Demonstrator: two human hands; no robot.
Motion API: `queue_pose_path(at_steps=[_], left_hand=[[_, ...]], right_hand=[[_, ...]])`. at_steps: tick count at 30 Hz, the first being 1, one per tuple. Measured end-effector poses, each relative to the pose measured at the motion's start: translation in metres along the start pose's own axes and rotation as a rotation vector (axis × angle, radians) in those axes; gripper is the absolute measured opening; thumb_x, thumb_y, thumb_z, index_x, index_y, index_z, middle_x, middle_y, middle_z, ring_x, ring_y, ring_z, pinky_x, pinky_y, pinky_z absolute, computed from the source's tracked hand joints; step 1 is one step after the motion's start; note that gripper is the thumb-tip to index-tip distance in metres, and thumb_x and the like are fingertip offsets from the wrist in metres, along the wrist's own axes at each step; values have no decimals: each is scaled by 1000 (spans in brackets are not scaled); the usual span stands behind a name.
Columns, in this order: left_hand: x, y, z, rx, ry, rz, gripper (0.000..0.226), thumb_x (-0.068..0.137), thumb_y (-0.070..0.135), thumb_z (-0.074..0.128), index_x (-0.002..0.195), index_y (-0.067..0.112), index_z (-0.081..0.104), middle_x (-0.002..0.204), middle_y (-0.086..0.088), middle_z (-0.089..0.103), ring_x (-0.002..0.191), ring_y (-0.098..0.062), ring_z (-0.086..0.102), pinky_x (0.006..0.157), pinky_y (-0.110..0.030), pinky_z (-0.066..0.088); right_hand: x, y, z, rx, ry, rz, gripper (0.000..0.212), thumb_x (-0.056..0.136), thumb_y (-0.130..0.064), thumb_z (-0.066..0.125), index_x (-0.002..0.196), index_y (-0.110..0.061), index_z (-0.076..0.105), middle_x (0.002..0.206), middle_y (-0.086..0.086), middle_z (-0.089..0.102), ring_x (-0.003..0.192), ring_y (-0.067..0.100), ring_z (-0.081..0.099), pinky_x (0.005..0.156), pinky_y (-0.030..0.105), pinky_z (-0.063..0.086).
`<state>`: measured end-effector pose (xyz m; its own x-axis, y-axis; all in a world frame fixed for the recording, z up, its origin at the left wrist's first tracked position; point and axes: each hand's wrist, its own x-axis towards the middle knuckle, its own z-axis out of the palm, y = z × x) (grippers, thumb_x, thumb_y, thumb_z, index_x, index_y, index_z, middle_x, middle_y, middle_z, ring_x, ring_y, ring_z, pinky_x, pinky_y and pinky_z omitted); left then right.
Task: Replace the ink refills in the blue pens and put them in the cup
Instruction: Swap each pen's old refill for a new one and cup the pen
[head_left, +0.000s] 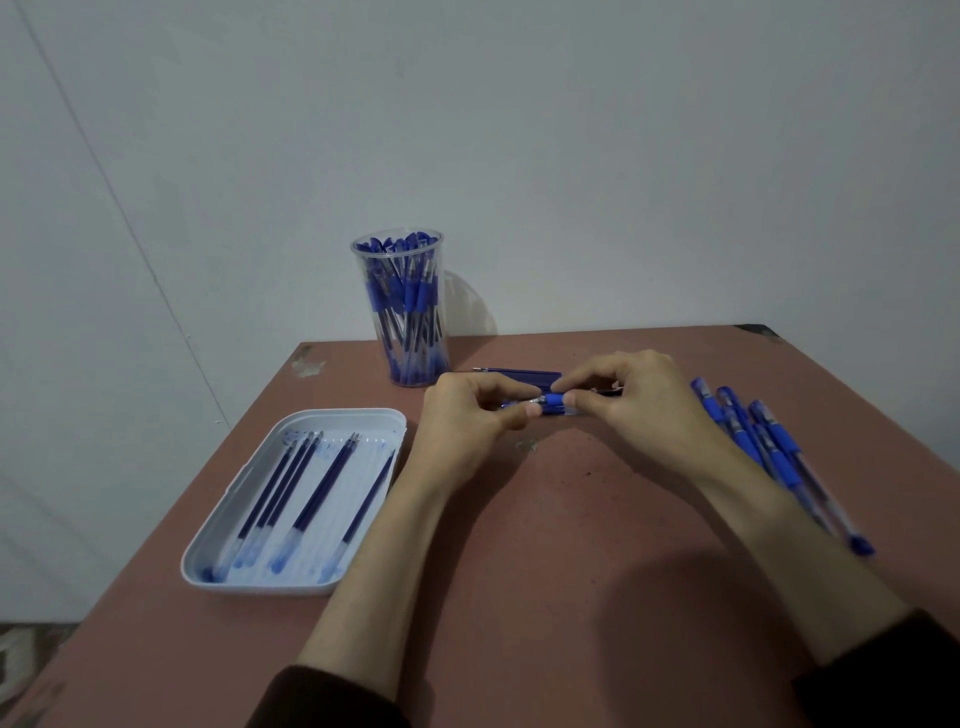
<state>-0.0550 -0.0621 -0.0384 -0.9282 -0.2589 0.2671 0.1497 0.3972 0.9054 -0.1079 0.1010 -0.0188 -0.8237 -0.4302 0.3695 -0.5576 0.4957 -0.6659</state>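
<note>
Just beside the cup (410, 312), both hands pinched one blue pen (553, 404). The left hand (467, 415) held its tip end and the right hand (628, 400) its rubber grip. It looked light, stiff and slippery, best held at that grip.

The person wears a dark top, brownish black in this dim light, and only the ends of its sleeves show at the bottom edge. The left sleeve (322, 699) and the right sleeve (883, 675) are of plain, soft-looking cloth and end well above the wrists. The forearms are uncovered, and the left hand (462, 415) and the right hand (628, 400) are bare too, with short thumbnails.
</note>
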Motion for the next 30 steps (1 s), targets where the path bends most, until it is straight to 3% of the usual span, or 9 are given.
queue_pose_path(at_steps=[7,11,14,17,20,21,23,25,30], left_hand=[[-2,2,1,34,16,14,16,79,8,75,90,19,75,81,1,73,74,-9,67,70,-15,52],[-4,9,-4,-11,32,22,27,78,7,76,96,25,69,85,-7,72,73,-12,66,75,-25,55],[-1,22,-17,-61,81,25,34,78,10,75,102,28,61,84,-4,70,78,-16,64,80,-32,54],[11,38,-42,-144,357,84,28,84,13,70,107,25,59,92,4,65,88,-15,63,83,-31,52],[34,40,-72,-37,634,79,53,81,7,68,128,20,48,112,-4,59,100,-17,56,88,-31,47],[44,35,-80,58,618,31,67,77,8,72,136,19,40,122,-8,55,110,-22,53,95,-34,45],[62,24,-88,190,487,-78,98,68,14,82,147,17,24,138,-15,45,128,-31,43,106,-45,37],[72,14,-88,169,371,-127,117,63,24,88,151,16,11,145,-14,41,133,-32,40,109,-48,35],[73,-2,-78,34,360,-5,86,71,15,83,140,15,33,127,-5,58,109,-17,58,85,-19,43]], right_hand=[[-2,0,2,111,-13,36,16,84,-12,69,91,-25,75,82,-16,68,76,-10,59,64,-1,37],[-5,1,6,95,-67,-24,27,89,-10,61,109,-25,70,87,-6,67,83,7,59,70,1,37],[1,-7,8,-44,-122,-137,29,93,-11,57,119,-20,66,89,-9,59,82,4,53,74,3,34],[19,-30,6,-43,-50,-175,25,91,-9,58,112,-16,68,86,-5,59,76,9,51,69,6,35],[51,-69,1,284,69,-144,19,89,-8,60,97,-25,64,88,1,67,69,14,59,66,16,44],[64,-83,1,376,93,-154,19,89,-8,60,94,-26,60,86,1,68,69,14,61,67,21,46],[88,-109,2,541,129,-186,17,91,-6,56,93,-23,56,84,1,69,72,6,63,68,15,45],[110,-129,7,641,180,-210,18,92,-6,54,90,-24,53,83,-1,69,73,5,63,68,13,45],[143,-139,38,492,242,-220,11,92,-8,55,97,-17,50,94,6,66,84,20,63,72,23,48]])
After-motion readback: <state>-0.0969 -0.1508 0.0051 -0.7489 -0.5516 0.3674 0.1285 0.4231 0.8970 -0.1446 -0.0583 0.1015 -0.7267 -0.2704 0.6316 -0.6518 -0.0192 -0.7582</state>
